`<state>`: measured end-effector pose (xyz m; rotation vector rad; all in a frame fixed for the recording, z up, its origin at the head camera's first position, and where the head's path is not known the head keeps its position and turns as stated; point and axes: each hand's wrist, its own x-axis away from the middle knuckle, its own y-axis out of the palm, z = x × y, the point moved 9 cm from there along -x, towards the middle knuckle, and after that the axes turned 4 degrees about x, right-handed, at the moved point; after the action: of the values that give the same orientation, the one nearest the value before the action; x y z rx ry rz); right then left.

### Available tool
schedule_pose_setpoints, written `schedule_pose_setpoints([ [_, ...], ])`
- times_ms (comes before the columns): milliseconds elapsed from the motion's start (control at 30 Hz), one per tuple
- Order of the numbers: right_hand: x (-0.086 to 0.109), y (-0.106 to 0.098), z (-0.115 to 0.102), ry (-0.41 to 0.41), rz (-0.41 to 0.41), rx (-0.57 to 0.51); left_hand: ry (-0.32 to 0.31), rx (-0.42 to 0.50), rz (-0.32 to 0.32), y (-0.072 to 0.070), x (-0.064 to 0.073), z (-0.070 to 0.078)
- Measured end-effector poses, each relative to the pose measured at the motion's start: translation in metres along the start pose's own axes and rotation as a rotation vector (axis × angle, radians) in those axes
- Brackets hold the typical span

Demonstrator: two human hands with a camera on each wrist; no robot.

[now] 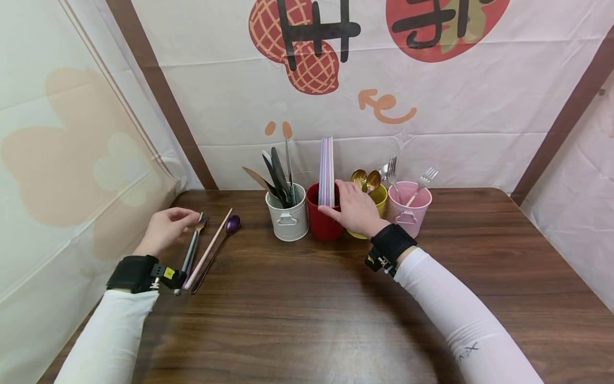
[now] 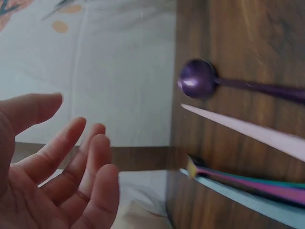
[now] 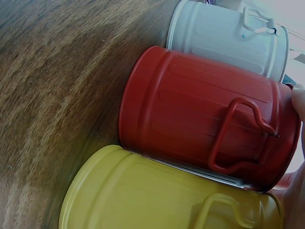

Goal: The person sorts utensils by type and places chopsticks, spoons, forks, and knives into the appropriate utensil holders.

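My left hand point(image 1: 165, 229) hovers over the left of the table with fingers loosely bent and nothing between them. Just below its fingertips lie a pale blue stick point(image 2: 238, 194) and a slim utensil with a shiny multicoloured handle point(image 2: 257, 183). Beside these are a pink chopstick point(image 2: 252, 131) and a purple spoon point(image 2: 198, 78). My right hand point(image 1: 357, 208) rests at the right rim of a red bucket point(image 3: 200, 114), thumb along the near edge and fingers fairly straight. Pale purple and white chopsticks point(image 1: 326, 170) stand upright in that bucket, close to the thumb and fingers.
Left of the red bucket, a white bucket point(image 1: 290, 221) holds several dark knives point(image 1: 276, 173). To its right stand a yellow bucket point(image 3: 143, 195) with gold spoons point(image 1: 373, 180) and a pink bucket point(image 1: 405, 213) with forks point(image 1: 392, 173). A printed cloth point(image 1: 455, 106) hangs behind the table.
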<state>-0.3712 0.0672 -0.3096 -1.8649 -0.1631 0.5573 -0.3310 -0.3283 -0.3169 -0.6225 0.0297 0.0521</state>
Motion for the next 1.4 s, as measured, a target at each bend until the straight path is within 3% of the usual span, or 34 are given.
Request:
schedule_pose_setpoints([
  [233, -0.001, 0.002, 0.002, 0.007, 0.000, 0.001, 0.027, -0.264, -0.080, 0.022, -0.009, -0.017],
  [400, -0.001, 0.002, 0.003, 0.014, -0.006, 0.004, -0.041, -0.439, -0.153, 0.034, -0.010, -0.031],
  [533, -0.001, 0.002, 0.002, 0.011, -0.002, -0.001, -0.059, -0.487, -0.188, 0.042, -0.010, -0.039],
  [1100, -0.001, 0.004, 0.003, 0.014, -0.004, -0.005, -0.165, -0.340, -0.198, 0.054, -0.014, -0.053],
  [1267, -0.001, 0.005, 0.002, 0.009, -0.002, 0.006, -0.145, -0.206, -0.150, 0.042, -0.017, -0.052],
  [1400, -0.001, 0.003, 0.003, 0.017, 0.006, 0.005, -0.082, -0.112, -0.077, 0.025, -0.022, -0.038],
])
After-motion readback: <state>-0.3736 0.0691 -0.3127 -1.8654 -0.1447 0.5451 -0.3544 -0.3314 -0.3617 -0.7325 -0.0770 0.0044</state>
